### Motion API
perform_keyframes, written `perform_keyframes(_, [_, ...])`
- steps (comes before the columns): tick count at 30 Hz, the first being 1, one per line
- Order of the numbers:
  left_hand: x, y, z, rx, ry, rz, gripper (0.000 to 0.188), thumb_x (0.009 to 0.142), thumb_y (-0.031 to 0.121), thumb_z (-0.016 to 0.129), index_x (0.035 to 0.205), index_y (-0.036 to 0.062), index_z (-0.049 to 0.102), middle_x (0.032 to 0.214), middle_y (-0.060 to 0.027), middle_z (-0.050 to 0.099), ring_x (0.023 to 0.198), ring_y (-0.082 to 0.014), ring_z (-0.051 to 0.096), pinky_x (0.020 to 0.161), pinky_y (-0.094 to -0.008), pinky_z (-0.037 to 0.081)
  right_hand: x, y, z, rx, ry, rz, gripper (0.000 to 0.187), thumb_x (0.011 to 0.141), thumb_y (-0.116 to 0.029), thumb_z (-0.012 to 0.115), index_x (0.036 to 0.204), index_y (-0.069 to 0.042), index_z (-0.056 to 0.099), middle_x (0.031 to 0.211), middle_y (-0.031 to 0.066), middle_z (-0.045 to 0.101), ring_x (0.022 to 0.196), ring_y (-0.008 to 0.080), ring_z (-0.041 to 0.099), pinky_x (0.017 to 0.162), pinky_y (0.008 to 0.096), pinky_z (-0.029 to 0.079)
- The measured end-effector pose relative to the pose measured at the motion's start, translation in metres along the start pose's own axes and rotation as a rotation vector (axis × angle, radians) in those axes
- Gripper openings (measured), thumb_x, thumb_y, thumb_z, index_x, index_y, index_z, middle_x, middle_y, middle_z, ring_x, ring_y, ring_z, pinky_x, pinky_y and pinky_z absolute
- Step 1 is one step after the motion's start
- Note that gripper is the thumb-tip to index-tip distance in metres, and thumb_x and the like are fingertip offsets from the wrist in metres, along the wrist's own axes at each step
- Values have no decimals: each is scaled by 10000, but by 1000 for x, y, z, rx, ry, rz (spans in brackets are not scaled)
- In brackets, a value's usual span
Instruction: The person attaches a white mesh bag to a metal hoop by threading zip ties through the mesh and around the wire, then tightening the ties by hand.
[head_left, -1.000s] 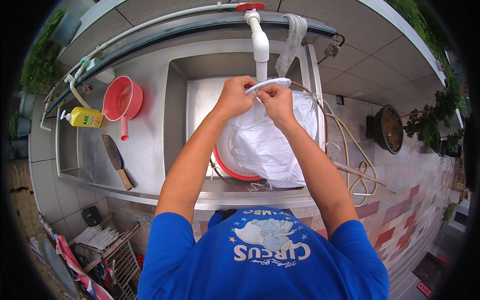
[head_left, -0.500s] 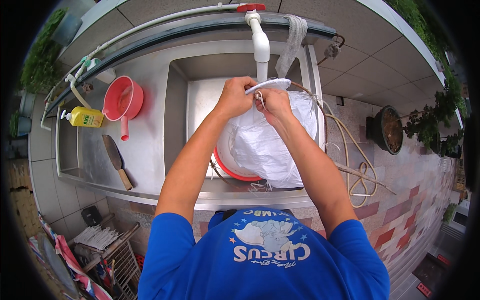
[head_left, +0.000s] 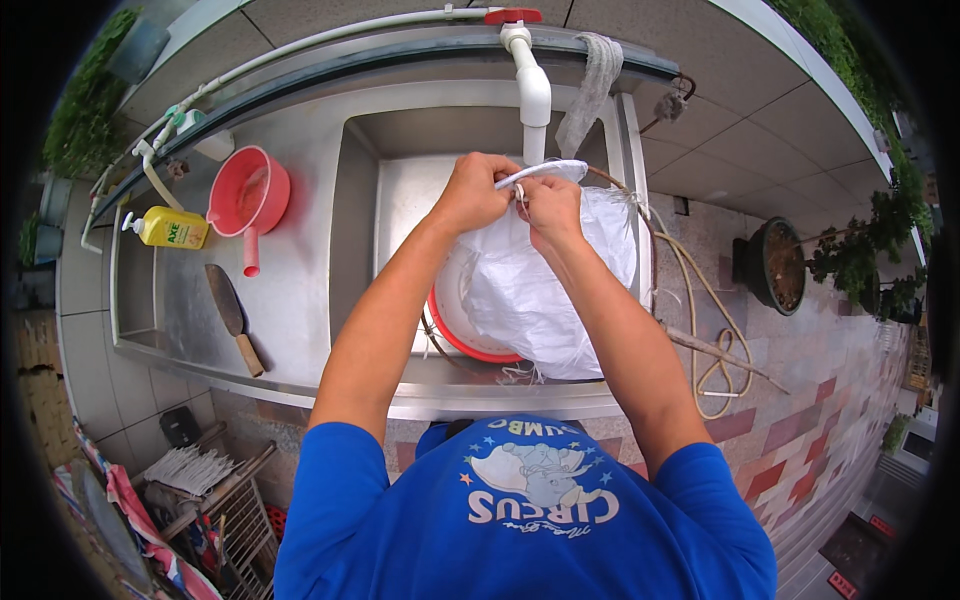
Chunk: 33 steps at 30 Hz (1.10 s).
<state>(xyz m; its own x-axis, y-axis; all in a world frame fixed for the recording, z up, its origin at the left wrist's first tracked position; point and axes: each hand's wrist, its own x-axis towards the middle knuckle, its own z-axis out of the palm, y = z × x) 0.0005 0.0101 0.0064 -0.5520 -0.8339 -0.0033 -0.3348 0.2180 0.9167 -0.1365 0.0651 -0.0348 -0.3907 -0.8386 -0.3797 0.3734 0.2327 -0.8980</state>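
Observation:
A white woven plastic sack [head_left: 545, 300] lies bunched in the right part of the steel sink [head_left: 352, 230], partly over a basin with a red rim [head_left: 450, 335]. Above the sack, under the tap, both hands are at its gathered upper edge. My left hand [head_left: 480, 188] is closed, its fingertips pinching a flat white fold of the sack. Close beside it, my right hand [head_left: 553, 208] is closed too, with a small loop of white cord [head_left: 520, 193] at its thumb and fingers. What lies between the fingertips is partly hidden.
A white tap [head_left: 533, 100] with a red handle stands over the sink; a mesh cloth [head_left: 590, 95] hangs beside it. On the left counter are a red dipper [head_left: 250, 190], a yellow pump bottle [head_left: 175, 228] and a cleaver [head_left: 228, 305]. A hose [head_left: 700, 270] and sticks lie at right.
Both hands stay at the sack's edge with only small finger movements. The cord loop at the right hand looks shorter and closer to the fingers.

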Motion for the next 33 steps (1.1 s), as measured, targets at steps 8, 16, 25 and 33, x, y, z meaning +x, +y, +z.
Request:
perform_keyframes(8, [-3,0,3,74,63,37,253,798,-6,696,1041,-19,766,933,-174,775,853,-239,743,796,-362,565,-13,-10,3,-641,126,-346,103,890,-50,740,892,50,717,770,65,701,645,127,623,570,287,475])
perform_keyframes(16, [-4,-1,2,29,37,3,258,807,25,698,1053,-28,756,955,-174,774,885,-252,744,817,-362,561,-13,-14,-12,-85,-103,-14,94,906,-29,719,935,60,719,817,70,693,676,118,601,599,269,473])
perform_keyframes(25, [-4,6,0,71,27,-42,276,796,47,693,1052,-31,759,961,-165,777,890,-232,743,817,-350,562,-13,-14,-17,-136,-55,0,95,882,8,681,947,62,724,818,77,691,676,122,598,599,272,473])
perform_keyframes(33, [-1,3,2,77,30,-15,275,809,6,688,1072,-38,755,976,-165,778,894,-219,743,828,-343,567,-4,-11,-14,-46,-106,71,80,906,-24,667,870,47,676,753,86,638,614,151,566,523,320,422])
